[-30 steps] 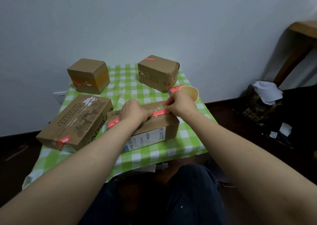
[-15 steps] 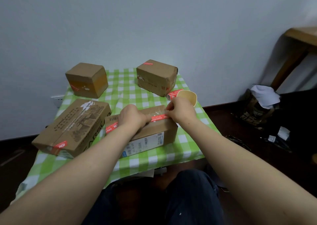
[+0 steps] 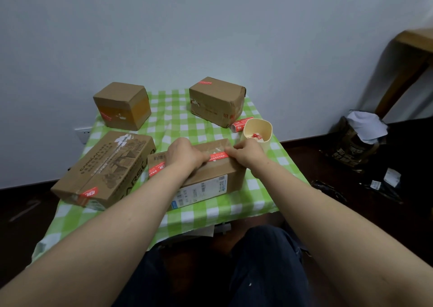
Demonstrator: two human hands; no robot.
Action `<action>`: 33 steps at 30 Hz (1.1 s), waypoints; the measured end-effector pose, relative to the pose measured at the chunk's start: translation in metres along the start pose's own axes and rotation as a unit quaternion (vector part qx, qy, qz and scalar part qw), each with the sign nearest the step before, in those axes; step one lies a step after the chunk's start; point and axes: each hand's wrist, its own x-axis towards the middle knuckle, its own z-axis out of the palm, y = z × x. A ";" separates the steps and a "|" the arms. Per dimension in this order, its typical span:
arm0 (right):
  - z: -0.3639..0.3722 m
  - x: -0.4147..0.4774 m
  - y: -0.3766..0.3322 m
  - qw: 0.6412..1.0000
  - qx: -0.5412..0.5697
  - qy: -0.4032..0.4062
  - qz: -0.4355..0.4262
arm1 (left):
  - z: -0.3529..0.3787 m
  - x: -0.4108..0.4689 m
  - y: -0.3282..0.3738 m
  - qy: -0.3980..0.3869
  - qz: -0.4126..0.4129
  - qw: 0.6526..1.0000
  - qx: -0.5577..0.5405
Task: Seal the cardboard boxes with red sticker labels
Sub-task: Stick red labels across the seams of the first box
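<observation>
Pressing down on the near cardboard box [image 3: 212, 174], both hands stay where they were half a second ago, at the two ends of the red sticker strip [image 3: 219, 157] that lies across the box's top. The left hand [image 3: 185, 156] has its fingers bent at the knuckles, tips down on the strip's left end; whether they pinch or only press cannot be told. The right hand [image 3: 248, 154] has its fingers curled and pinches the strip's right end at the box's far right edge. The right hand now sits lower against the cream cup [image 3: 257, 131], so the cup's inside, earlier mostly hidden, shows red scraps. The box itself has not shifted on the green checked cloth [image 3: 210, 210].
</observation>
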 end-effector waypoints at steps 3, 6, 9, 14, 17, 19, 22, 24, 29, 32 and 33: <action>-0.001 -0.001 -0.001 1.000 0.013 0.005 -0.004 | 0.000 0.000 -0.001 -0.003 0.001 1.000 -0.004; -0.003 -0.002 -0.001 1.000 0.006 -0.001 -0.001 | -0.001 -0.001 -0.001 -0.003 0.004 1.000 -0.005; -0.003 -0.001 -0.001 1.000 -0.011 -0.006 -0.017 | -0.002 -0.003 0.000 -0.002 0.006 1.000 -0.009; 0.003 -0.001 -0.003 1.000 -0.005 -0.030 -0.008 | -0.006 -0.005 -0.001 -0.016 0.011 0.999 -0.032; 0.012 -0.001 -0.001 1.000 -0.005 -0.029 0.000 | -0.007 -0.006 -0.002 -0.014 0.015 0.999 -0.042; 0.014 0.000 0.000 1.000 -0.007 -0.024 -0.003 | -0.006 -0.007 -0.002 -0.013 0.013 0.999 -0.045; 0.014 -0.001 0.001 1.000 -0.010 -0.024 -0.010 | -0.006 -0.008 -0.002 -0.013 0.006 0.999 -0.042; 0.014 -0.001 0.002 0.999 -0.018 -0.024 -0.013 | -0.006 -0.006 0.000 -0.012 0.009 1.000 -0.028; 0.016 0.002 0.003 0.999 -0.040 -0.020 -0.014 | -0.010 -0.003 0.009 -0.020 0.016 0.998 0.055; 0.017 0.002 0.004 0.999 -0.037 -0.018 -0.014 | -0.010 -0.001 0.013 -0.027 0.018 0.997 0.076; 0.018 0.002 0.004 0.999 -0.037 -0.016 -0.013 | -0.010 0.000 0.013 -0.028 0.017 0.996 0.083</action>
